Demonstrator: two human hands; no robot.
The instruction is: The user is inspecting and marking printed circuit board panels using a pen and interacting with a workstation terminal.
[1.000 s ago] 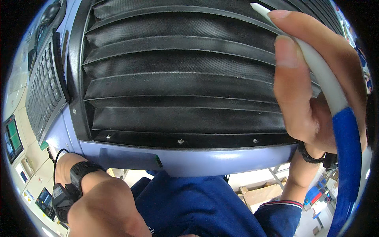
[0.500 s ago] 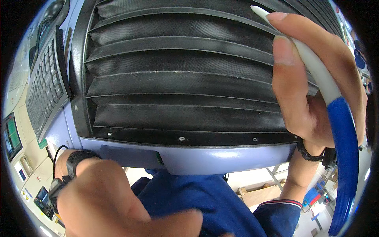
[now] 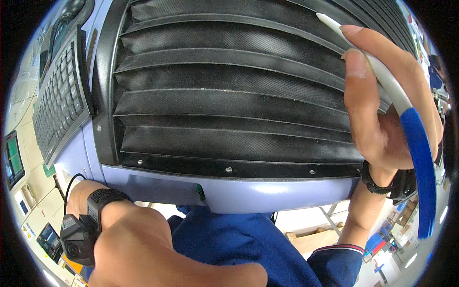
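Note:
My right hand point(image 3: 382, 100) is closed in a pinch on a slim brush-like tool, its thumb and forefinger near the pointed tip. The tool has a tapered white handle point(image 3: 388, 76) and a wider, streaked blue end point(image 3: 420, 172) reaching down past my wrist. Its tip points up and left over a black pleated bellows cover point(image 3: 234, 103). At the lower left, my left hand point(image 3: 158, 248) is in front of the pale blue machine edge point(image 3: 282, 193). One outstretched digit shows; the rest of that hand is cut off by the frame. Nothing shows in it.
Left of the cover a black keyboard point(image 3: 62, 100) sits tilted on the machine's side, with a black mouse point(image 3: 67, 12) beyond it. Bolts line the cover's near black strip point(image 3: 267, 171). Straps with small devices point(image 3: 79, 239) circle my wrists. Screens stand at the far left.
My right hand has shifted slightly right with the brush-like tool, whose blue end has swung upward. My left hand has moved a little right and its blur is gone. The view has shifted slightly.

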